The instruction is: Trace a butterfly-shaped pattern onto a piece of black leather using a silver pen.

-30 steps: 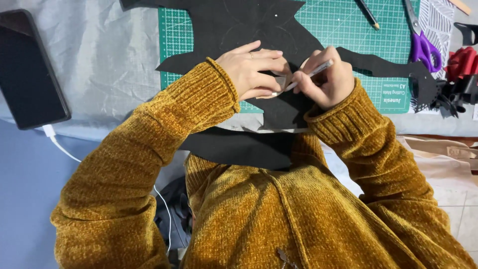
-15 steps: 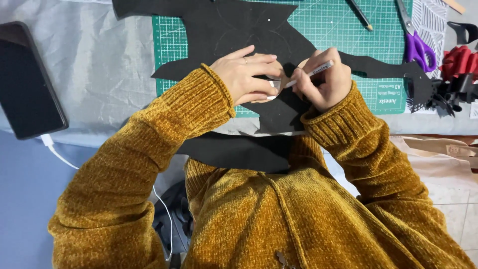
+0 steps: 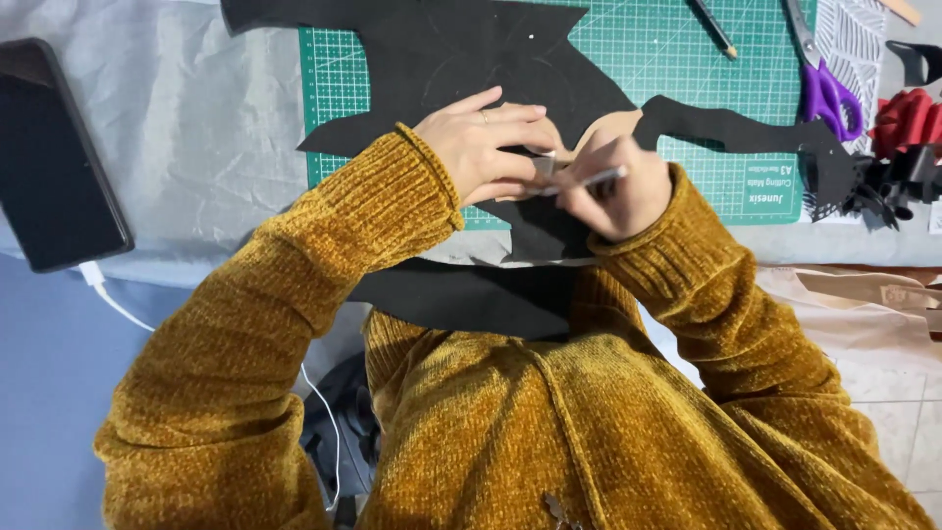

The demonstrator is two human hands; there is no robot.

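We are mid-cut: left hand (image 3: 491,147) pins the black sheet (image 3: 461,59), right hand (image 3: 613,191) grips the knife (image 3: 587,180); next stroke needs steady pressure.

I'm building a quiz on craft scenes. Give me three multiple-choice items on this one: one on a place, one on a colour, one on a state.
1. Where do the scissors lie?
A. On the phone
B. At the far right of the green cutting mat
C. In the left hand

2. What colour are the scissor handles?
A. Purple
B. Yellow
C. White

3. What is the right hand doing?
A. Resting flat and empty
B. Holding the phone
C. Gripping a thin silver tool

Answers:
1 B, they lie by the mat's right edge.
2 A, both loops are purple.
3 C, its fingers close round the tool over the black sheet, which the left hand presses down.
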